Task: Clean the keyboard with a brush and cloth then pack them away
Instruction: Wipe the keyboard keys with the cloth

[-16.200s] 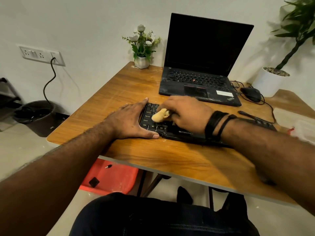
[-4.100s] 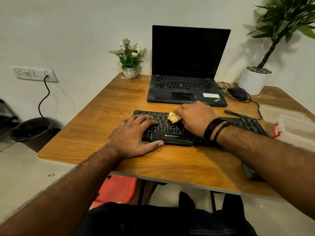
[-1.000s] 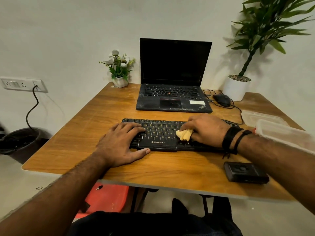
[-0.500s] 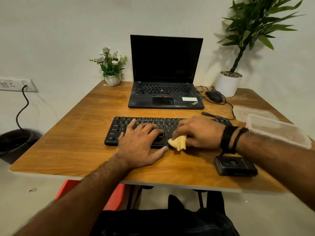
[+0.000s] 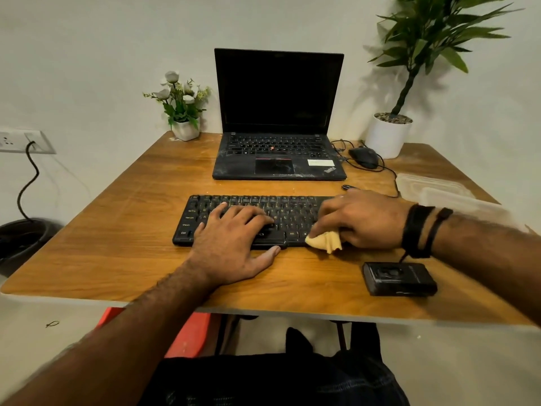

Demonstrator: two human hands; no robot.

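While my left hand (image 5: 234, 244) lies flat, fingers straight, on the keyboard (image 5: 248, 218) mid-counter (image 5: 117, 244), my right hand (image 5: 360, 221) at its 4 o'clock corner keeps a curled grip on the cloth (image 5: 325, 243).

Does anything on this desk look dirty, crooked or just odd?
Yes: the laptop is open with a dark screen, and its palm rest and touchpad are smeared with pale dust. The tabletop near the white plant pot looks dusty too.
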